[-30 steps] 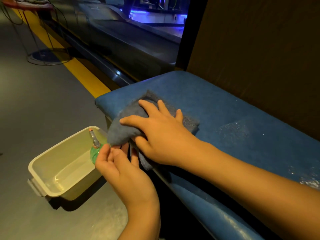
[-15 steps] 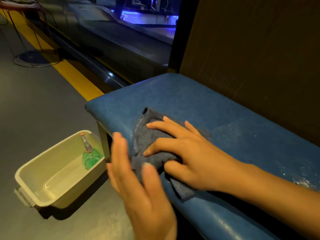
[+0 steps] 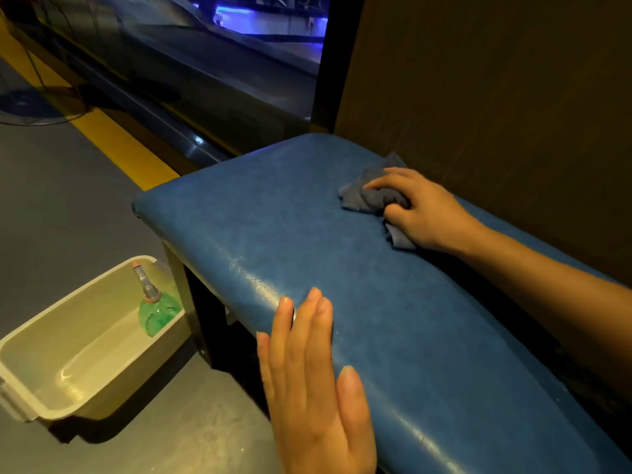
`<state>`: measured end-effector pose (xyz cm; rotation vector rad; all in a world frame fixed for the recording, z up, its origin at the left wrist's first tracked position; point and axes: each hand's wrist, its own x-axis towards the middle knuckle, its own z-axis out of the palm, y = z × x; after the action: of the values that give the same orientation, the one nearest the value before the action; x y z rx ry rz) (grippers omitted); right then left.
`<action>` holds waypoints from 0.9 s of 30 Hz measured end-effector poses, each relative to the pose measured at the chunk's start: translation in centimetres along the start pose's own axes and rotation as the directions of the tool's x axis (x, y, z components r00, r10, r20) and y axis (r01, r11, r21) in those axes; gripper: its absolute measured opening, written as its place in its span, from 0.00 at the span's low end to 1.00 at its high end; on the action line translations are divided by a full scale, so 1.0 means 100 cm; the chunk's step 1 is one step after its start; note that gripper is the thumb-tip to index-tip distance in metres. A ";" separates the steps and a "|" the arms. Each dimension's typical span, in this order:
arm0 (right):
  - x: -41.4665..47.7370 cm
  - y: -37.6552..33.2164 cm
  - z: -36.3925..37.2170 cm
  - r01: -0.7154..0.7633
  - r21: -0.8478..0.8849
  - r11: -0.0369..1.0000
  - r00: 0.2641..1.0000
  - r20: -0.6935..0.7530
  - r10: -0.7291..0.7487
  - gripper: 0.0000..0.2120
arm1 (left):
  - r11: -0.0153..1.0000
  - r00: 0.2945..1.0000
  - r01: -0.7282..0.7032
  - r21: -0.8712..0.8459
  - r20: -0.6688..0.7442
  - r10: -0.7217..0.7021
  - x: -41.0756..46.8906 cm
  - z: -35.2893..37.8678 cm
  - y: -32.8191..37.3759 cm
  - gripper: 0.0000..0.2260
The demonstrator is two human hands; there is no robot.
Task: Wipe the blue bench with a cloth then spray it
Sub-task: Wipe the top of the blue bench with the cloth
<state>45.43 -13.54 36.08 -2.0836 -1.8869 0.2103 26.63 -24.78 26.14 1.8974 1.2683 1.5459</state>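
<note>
The blue padded bench [image 3: 307, 241] runs from the centre to the lower right, against a brown wall. My right hand [image 3: 424, 210] grips a bunched grey cloth [image 3: 372, 196] on the back part of the seat, close to the wall. My left hand [image 3: 314, 388] is flat with straight fingers at the bench's front edge, fingertips on the rounded rim. A green spray bottle [image 3: 157, 309] with a grey and orange nozzle leans inside a cream plastic tub [image 3: 51, 398] on the floor left of the bench.
The grey floor [image 3: 68, 206] spreads to the left, crossed by a yellow stripe [image 3: 113, 145] along a dark glass partition [image 3: 191, 73]. A round stand base [image 3: 27, 107] sits at the far left. The bench's dark leg [image 3: 205, 316] stands beside the tub.
My right hand has slid the cloth from the bench's front left corner back toward the wall. My left hand has let go of the cloth and now lies flat at the front edge.
</note>
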 end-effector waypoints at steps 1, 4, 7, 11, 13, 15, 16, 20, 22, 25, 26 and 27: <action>0.005 0.009 -0.003 -0.037 -0.010 0.999 0.999 -0.006 0.037 0.20 | 1.000 1.000 -0.004 -0.002 -0.006 0.004 0.000 0.000 -0.001 0.22; 0.008 0.034 -0.018 -0.165 -0.061 0.984 0.986 -0.019 0.164 0.21 | 1.000 1.000 -0.020 0.002 -0.006 0.020 -0.002 0.001 -0.003 0.21; -0.003 0.052 -0.030 -0.268 -0.083 0.960 0.963 -0.015 0.268 0.20 | 1.000 0.999 -0.031 -0.002 -0.013 0.031 -0.002 0.002 -0.004 0.21; -0.021 0.059 -0.030 -0.311 -0.100 0.945 0.950 -0.068 0.305 0.18 | 0.999 0.999 -0.034 -0.017 -0.019 0.034 -0.003 0.002 -0.003 0.21; -0.032 0.052 -0.027 -0.318 -0.115 0.941 0.947 -0.081 0.310 0.18 | 0.999 0.999 -0.016 -0.048 -0.030 0.014 -0.004 0.003 -0.003 0.21; -0.044 0.043 -0.024 -0.281 -0.113 0.953 0.959 -0.080 0.273 0.18 | 0.996 0.999 0.015 -0.091 -0.040 -0.018 -0.004 0.004 -0.002 0.20; -0.050 0.036 -0.022 -0.247 -0.110 0.963 0.968 -0.078 0.239 0.18 | 0.994 0.999 0.031 -0.109 -0.039 -0.035 -0.004 0.004 -0.001 0.21; -0.068 0.000 -0.014 -0.172 -0.108 0.979 0.985 -0.019 0.171 0.24 | 0.989 0.998 0.046 -0.143 -0.026 -0.051 -0.005 0.006 -0.001 0.22; -0.075 -0.018 -0.008 -0.132 -0.113 0.985 0.991 0.012 0.135 0.29 | 0.988 0.999 0.032 -0.148 -0.015 -0.035 -0.005 0.005 -0.002 0.22; -0.088 -0.042 0.003 -0.043 -0.115 0.992 0.996 0.071 0.051 0.35 | 0.987 1.000 0.017 -0.158 0.001 -0.017 -0.003 0.005 -0.002 0.22; -0.092 -0.050 0.007 -0.021 -0.116 0.993 0.995 0.093 0.032 0.36 | 0.986 1.000 0.013 -0.164 0.005 -0.012 -0.003 0.004 -0.002 0.22; -0.096 -0.058 0.010 0.001 -0.117 0.993 0.993 0.117 0.012 0.36 | 0.985 1.000 0.005 -0.171 0.009 -0.004 -0.002 0.004 -0.002 0.22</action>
<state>38.60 -22.48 36.08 -2.1974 -2.0066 0.2338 26.89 -24.77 25.70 1.7898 1.0980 1.5884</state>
